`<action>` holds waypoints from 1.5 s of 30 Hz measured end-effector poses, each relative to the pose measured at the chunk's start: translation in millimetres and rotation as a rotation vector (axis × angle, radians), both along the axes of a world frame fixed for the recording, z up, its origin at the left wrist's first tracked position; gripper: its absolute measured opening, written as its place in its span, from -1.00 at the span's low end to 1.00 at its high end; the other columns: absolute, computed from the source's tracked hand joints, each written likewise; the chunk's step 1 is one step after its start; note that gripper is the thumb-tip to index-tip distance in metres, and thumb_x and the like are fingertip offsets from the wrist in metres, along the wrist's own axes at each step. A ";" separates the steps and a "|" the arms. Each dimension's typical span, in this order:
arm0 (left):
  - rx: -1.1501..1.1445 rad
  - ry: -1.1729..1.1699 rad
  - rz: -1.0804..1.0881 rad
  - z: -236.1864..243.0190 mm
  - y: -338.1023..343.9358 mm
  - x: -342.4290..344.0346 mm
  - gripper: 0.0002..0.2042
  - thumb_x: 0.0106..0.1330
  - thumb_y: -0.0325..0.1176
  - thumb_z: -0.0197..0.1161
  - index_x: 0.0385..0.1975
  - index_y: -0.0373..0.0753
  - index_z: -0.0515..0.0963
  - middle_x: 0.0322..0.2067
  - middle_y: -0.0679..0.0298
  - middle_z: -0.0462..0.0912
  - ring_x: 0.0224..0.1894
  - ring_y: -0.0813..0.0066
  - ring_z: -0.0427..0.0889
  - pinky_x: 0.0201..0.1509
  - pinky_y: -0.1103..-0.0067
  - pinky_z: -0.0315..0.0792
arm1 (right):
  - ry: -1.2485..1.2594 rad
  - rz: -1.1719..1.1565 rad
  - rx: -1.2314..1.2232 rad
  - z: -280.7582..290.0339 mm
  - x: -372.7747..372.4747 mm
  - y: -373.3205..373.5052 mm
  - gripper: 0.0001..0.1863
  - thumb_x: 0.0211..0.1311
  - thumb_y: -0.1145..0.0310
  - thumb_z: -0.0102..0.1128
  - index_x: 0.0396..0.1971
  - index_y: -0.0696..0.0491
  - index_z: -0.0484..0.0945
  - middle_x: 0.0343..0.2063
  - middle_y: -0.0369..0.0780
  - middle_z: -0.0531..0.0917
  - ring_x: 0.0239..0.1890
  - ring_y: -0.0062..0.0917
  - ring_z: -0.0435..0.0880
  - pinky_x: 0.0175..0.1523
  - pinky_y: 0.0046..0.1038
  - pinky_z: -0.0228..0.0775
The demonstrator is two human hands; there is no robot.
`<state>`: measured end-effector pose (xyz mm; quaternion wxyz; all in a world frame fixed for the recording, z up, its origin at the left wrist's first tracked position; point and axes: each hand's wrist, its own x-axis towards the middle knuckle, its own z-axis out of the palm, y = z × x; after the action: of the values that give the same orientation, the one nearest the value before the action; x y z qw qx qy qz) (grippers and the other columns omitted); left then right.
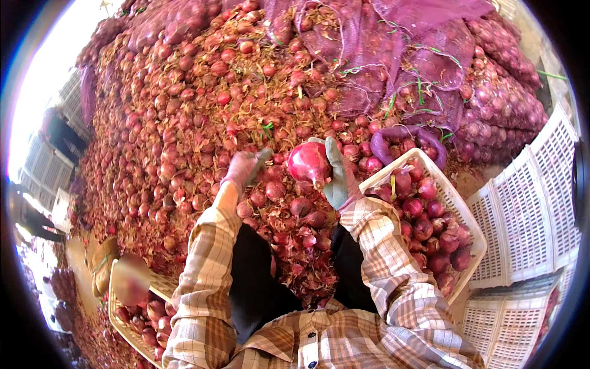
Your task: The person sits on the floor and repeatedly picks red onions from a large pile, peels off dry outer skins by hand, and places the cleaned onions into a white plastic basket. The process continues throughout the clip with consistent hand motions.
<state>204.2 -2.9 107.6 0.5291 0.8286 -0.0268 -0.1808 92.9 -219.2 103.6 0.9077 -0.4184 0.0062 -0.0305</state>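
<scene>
A large, shiny red onion (309,165) is in my right hand (337,175), its root end tilted down toward me. The gloved fingers, grey at the tips, wrap its right side. To the left my left hand (244,168), gloved too, hovers over the pile with its fingers stretched out and nothing visible in them. Below both hands lie loose red onions (275,190) among papery skins, between my knees. By my right forearm stands a white plastic crate (477,246) with many cleaner red onions in it.
The onion pile (178,123) spreads far ahead and left. Purple mesh sacks (498,117) full of onions and loose netting (424,61) lie at the back right. White crates (522,209) stand at right. Another onion crate (132,338) sits at lower left, beside a blurred patch.
</scene>
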 end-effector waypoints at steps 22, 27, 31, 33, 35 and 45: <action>-1.152 0.365 -0.406 13.3 -78.5 -53.0 -0.44 0.48 0.10 -0.16 0.27 -0.19 0.29 0.18 0.12 0.46 0.22 0.26 0.47 0.17 0.34 0.49 | -0.524 -0.417 -1.189 21.3 -11.8 -7.7 -0.33 0.20 0.13 0.35 0.29 -0.04 0.35 0.35 -0.12 0.23 0.38 -0.29 0.19 0.38 -0.29 0.12; -1.281 0.617 -0.532 11.3 -79.5 -57.2 -0.43 0.46 0.18 -0.20 0.19 -0.16 0.38 0.00 0.19 0.59 0.04 0.29 0.59 0.06 0.32 0.54 | -0.565 -0.270 -0.923 16.1 -7.1 -14.5 -0.56 0.09 0.26 0.42 0.03 -0.18 0.62 0.27 -0.13 0.35 0.32 -0.21 0.29 0.35 -0.22 0.19; -1.149 0.503 -0.264 14.7 -89.1 -78.2 -0.44 0.43 0.20 -0.16 0.14 -0.12 0.42 -0.03 0.23 0.62 0.01 0.30 0.61 0.04 0.27 0.54 | -0.603 -0.366 -0.953 16.4 -5.7 -16.8 -0.75 0.16 0.37 0.36 -0.13 -0.06 0.67 0.15 -0.15 0.49 0.21 -0.30 0.45 0.26 -0.33 0.31; -1.204 0.527 -0.188 12.2 -96.1 -79.9 -0.48 0.43 0.16 -0.10 0.13 -0.12 0.44 -0.01 0.23 0.61 0.05 0.30 0.59 0.13 0.23 0.49 | -0.565 -0.528 -0.844 13.0 -4.9 -7.4 -0.86 0.23 0.46 0.26 -0.21 0.06 0.63 -0.07 -0.12 0.61 0.02 -0.31 0.59 0.10 -0.38 0.44; -1.243 0.546 -0.106 -0.3 -98.5 -73.9 -0.50 0.42 0.14 -0.06 0.12 -0.12 0.45 -0.01 0.22 0.61 0.07 0.29 0.58 0.17 0.21 0.46 | -0.491 -0.700 -0.880 3.1 1.0 -3.8 -0.90 0.25 0.49 0.22 -0.24 0.11 0.59 -0.18 -0.11 0.64 -0.08 -0.31 0.63 0.01 -0.38 0.48; -1.201 0.411 0.051 16.3 -85.6 -63.0 -0.44 0.30 0.23 0.05 0.08 -0.08 0.46 0.01 0.14 0.56 -0.08 0.04 0.63 -0.16 0.20 0.63 | -0.153 -0.506 -0.794 -5.5 -4.4 -46.8 -0.31 0.26 -0.01 0.25 0.23 0.15 0.35 0.06 -0.03 0.55 0.08 -0.37 0.57 0.12 -0.35 0.45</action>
<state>141.2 -88.5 123.9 0.9001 0.3363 -0.0018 -0.2768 88.6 -266.1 98.1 0.6397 -0.7147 0.0289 -0.2812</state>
